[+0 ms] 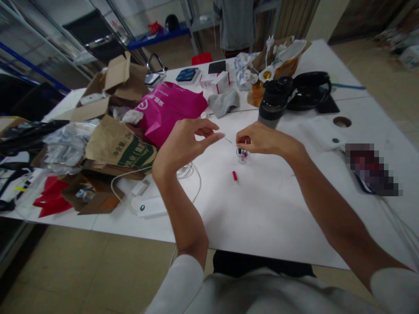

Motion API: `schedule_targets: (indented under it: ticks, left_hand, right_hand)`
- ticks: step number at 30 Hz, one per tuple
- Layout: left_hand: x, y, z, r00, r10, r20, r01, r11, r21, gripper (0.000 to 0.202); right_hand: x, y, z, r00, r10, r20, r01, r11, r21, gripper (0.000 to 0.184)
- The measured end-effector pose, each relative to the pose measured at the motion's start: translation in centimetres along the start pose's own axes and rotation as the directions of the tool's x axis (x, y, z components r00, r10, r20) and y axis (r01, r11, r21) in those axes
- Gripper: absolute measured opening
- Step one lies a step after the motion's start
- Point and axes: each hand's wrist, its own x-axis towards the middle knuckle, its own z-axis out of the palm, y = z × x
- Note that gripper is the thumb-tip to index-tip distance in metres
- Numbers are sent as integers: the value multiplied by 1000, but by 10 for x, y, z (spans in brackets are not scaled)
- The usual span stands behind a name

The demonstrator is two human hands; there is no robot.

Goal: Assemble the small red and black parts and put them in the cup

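Observation:
My right hand (262,138) is closed, its fingertips pinched together at the rim of a small clear cup (243,160). Small black and red pieces show inside the cup; what the fingertips hold, if anything, is hidden. My left hand (188,144) hovers over the table to the left, thumb and fingers curved and apart, with nothing visible between them. Just beyond its thumb tip is a thin, dark, wiry piece (228,140), too small to name. On the table in front of the cup lies a small red block-like piece (235,175).
A pink bag (173,109), a brown paper bag (126,146) and cardboard boxes (93,200) crowd the left. Behind my right hand stands a dark bottle (273,102). A white power bank (152,207) with a cable lies near the front edge; a phone (369,170) lies right.

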Motion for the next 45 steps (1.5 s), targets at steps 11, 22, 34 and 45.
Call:
schedule_targets:
  ticks: [11, 22, 34, 45]
  left_hand:
    - [0, 5, -1, 1000, 9, 8, -9, 1000, 4, 21]
    - [-3, 10, -2, 999, -32, 14, 32, 999, 26, 21]
    - [-2, 10, -3, 999, -36, 24, 35, 999, 31, 21]
    - [-1, 7, -2, 998, -44, 34, 43, 999, 30, 27]
  right_hand:
    - [4, 3, 8, 998, 42, 47, -40, 998, -49, 13]
    - [9, 2, 10, 986, 93, 140, -73, 987, -145, 20]
    - [8, 0, 9, 983, 133, 123, -124, 989, -78, 13]
    - [8, 0, 9, 982, 139, 129, -128, 988, -89, 14]
